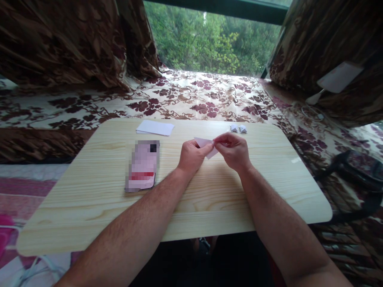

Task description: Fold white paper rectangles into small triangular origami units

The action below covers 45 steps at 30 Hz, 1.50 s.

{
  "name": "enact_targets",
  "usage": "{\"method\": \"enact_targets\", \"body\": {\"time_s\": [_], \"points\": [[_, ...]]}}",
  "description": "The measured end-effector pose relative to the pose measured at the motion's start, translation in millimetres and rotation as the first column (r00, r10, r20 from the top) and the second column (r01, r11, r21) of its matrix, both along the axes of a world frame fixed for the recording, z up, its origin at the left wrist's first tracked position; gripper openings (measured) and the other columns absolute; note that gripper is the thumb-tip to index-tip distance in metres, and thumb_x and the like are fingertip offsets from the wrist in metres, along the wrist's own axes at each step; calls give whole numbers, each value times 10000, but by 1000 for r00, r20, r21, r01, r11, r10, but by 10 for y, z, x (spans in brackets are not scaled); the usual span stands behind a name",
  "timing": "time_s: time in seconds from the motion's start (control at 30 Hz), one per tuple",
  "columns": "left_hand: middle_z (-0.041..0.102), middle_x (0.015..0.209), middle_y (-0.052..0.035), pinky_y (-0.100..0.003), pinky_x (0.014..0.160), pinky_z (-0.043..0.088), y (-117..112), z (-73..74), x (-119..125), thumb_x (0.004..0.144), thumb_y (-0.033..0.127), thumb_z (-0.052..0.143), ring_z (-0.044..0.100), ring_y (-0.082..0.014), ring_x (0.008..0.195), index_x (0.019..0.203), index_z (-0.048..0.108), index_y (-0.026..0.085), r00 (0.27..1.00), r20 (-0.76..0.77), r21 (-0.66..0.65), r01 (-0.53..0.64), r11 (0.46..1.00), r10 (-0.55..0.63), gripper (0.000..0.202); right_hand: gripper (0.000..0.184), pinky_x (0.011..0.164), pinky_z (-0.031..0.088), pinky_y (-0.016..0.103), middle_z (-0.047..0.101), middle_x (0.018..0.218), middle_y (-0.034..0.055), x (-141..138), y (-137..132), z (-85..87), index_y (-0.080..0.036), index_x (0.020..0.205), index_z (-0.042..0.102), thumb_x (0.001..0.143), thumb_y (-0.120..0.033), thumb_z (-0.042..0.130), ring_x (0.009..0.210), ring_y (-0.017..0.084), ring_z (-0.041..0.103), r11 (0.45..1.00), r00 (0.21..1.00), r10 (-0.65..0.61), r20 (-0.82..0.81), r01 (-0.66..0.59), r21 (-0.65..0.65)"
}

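A small folded piece of white paper (202,142) is held up over the middle of the wooden table (209,195). My left hand (193,154) grips its left side, thumb lying across the front. At its right edge my right hand (235,149) pinches the paper between thumb and fingertips. Past my right hand, two small folded paper pieces (238,128) sit side by side near the far edge. A stack of white paper sheets (155,127) lies at the far left of the table. Nearer me rests a phone (143,165), its surface blurred into blocks.
A flower-patterned cloth (203,95) covers the ledge behind the table, below a window (209,40) between dark curtains (74,44). To the right stand a white lamp (339,77) and a black object (356,171). White cables (44,265) lie at lower left.
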<state>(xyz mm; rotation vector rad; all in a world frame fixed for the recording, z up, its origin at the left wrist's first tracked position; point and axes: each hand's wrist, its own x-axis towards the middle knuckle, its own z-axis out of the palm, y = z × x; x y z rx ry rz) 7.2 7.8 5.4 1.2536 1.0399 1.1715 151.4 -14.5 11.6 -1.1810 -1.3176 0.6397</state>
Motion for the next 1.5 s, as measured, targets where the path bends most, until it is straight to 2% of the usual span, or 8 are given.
{"method": "enact_targets", "body": {"time_s": [0.23,0.67,0.8,0.93,1.07,1.13,1.3,1.5], "points": [[663,620,-24,-235,517,395,-20,18,18,650,335,791,558,-134,556,667,744,116,1000,11,9,-5,1000,5,225,71,624,495,286,717,735,16,16,-19,16,-202,771,733,737,-211,671,652,164,632,997,998,-19,54,23,-80],[693,669,-36,-244,561,436,-7,-7,9,658,340,787,593,-149,601,683,754,111,1000,-12,20,11,1000,-10,232,41,606,476,284,688,688,11,33,-2,4,-193,744,708,729,-225,687,618,153,599,994,999,10,35,-6,-113],[714,721,-47,-257,608,466,-4,-12,10,670,338,785,611,-154,633,749,769,109,998,49,16,28,999,-29,243,96,626,487,275,687,717,5,17,-6,49,-189,780,694,702,-231,732,654,144,613,993,995,27,-93,-38,-113],[693,678,-28,-244,575,445,2,-13,2,677,338,781,571,-127,583,760,761,116,993,118,7,-1,1000,0,238,390,600,509,269,692,734,-12,28,-5,58,-197,972,676,624,-287,827,620,134,618,961,934,99,-344,-180,-210],[657,618,-11,-232,517,389,4,-2,-3,671,343,778,523,-107,534,704,733,121,985,170,-20,-31,999,34,229,365,566,500,259,652,643,-23,-10,-25,39,-182,815,643,591,-362,869,548,116,586,899,867,185,-463,-340,-276],[639,598,-7,-233,501,370,4,-6,-4,669,355,778,509,-104,519,692,722,123,983,183,-30,-26,999,31,240,347,553,484,249,645,634,-19,-46,-37,38,-177,757,636,601,-381,869,540,107,568,900,861,191,-471,-345,-266],[607,575,1,-238,492,363,7,-33,-1,686,379,768,488,-100,506,675,695,132,984,172,-11,-36,999,37,257,329,565,481,258,657,668,-5,-90,-36,20,-171,762,676,614,-389,873,553,106,555,905,843,179,-507,-343,-252],[604,576,-1,-238,495,364,2,-19,29,668,372,782,492,-101,512,667,686,133,977,199,-17,-77,997,79,257,344,554,461,245,604,589,-31,-97,-5,-17,-186,650,581,642,-382,863,527,98,551,935,804,95,-587,-273,-224]]}}
